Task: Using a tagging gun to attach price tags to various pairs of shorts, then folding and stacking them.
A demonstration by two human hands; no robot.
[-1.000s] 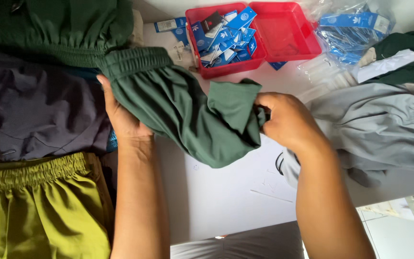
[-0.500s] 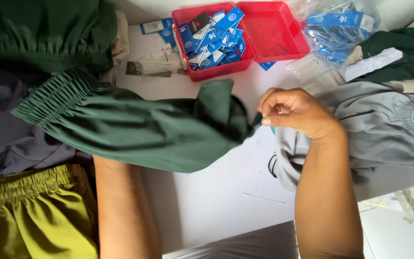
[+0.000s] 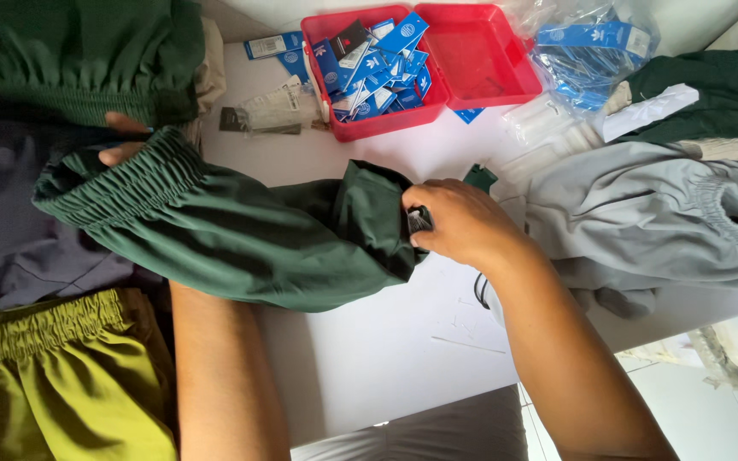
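While the left hand (image 3: 121, 141) is gripping the dark green elastic-waisted fabric shorts (image 3: 241, 235), the right hand (image 3: 463, 224) is pinching a small black tag (image 3: 418, 220) at their hem, best kept taut.

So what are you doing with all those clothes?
A person is holding dark green shorts over a white table. The left hand grips the stretchy waistband, and the right hand pinches the other end around a small dark piece. A red box with blue tags sits behind, with grey shorts and yellow-green shorts nearby.

bare table (image 3: 386, 358) below, red box (image 3: 480, 55) above
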